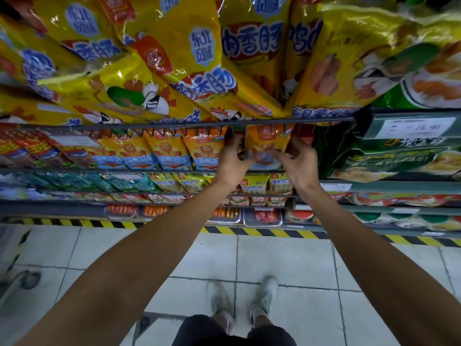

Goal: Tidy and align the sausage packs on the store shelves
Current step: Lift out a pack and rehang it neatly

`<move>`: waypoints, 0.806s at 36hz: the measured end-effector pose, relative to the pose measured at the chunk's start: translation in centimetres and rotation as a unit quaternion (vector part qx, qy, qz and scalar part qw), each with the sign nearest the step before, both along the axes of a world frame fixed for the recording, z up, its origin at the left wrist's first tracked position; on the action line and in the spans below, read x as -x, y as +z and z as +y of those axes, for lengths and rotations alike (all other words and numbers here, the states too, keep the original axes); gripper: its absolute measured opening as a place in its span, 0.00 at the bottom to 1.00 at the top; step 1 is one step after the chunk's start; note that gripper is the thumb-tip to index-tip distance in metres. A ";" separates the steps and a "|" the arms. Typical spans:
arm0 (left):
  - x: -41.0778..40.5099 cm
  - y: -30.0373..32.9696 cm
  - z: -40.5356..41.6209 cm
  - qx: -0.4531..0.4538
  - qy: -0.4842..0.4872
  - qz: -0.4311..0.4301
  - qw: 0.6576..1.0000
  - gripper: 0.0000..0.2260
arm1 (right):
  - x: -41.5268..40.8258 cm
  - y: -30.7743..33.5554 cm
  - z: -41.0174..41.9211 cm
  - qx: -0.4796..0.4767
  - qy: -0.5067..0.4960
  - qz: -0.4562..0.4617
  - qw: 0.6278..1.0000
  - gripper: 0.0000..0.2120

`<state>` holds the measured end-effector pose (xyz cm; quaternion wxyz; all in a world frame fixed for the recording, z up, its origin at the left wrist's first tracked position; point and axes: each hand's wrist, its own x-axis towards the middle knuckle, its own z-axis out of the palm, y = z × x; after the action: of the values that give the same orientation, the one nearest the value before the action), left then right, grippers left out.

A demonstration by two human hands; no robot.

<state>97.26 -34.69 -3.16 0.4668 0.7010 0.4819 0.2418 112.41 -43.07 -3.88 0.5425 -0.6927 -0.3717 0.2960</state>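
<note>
Orange sausage pack gripped between left hand, right hand.

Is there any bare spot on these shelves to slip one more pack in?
Hardly. Both hands, left hand and right hand, hold an orange pack in a tightly packed row. The yellow packs above overlap. Only the floor tiles are bare.

A price tag sits up and right of the fingers above green bags, while black-and-yellow hazard tape, a pale tiled floor and white shoes (slightly blurred) lie well below them.
</note>
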 end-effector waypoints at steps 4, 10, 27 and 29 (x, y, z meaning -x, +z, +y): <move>-0.1 -0.7 0.3 -0.006 -0.002 -0.008 1.000 0.24 | -0.9 -0.9 0.4 0.024 0.021 -0.033 0.999 0.18; -0.3 -2.4 0.9 0.019 -0.024 0.045 0.999 0.24 | -1.5 -3.8 -0.7 0.084 0.099 -0.082 0.988 0.21; 1.3 -3.4 0.1 0.102 -0.005 0.051 0.993 0.16 | -0.8 -3.9 -0.3 0.074 0.018 -0.222 0.972 0.16; 1.2 -3.5 -0.3 0.099 0.003 0.038 0.994 0.16 | -0.9 -3.7 -0.6 0.078 0.008 -0.218 0.973 0.15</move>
<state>96.06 -35.00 -6.70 0.5146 0.6583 0.5232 0.1677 113.35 -43.68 -7.59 0.3899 -0.7777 -0.4627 0.1705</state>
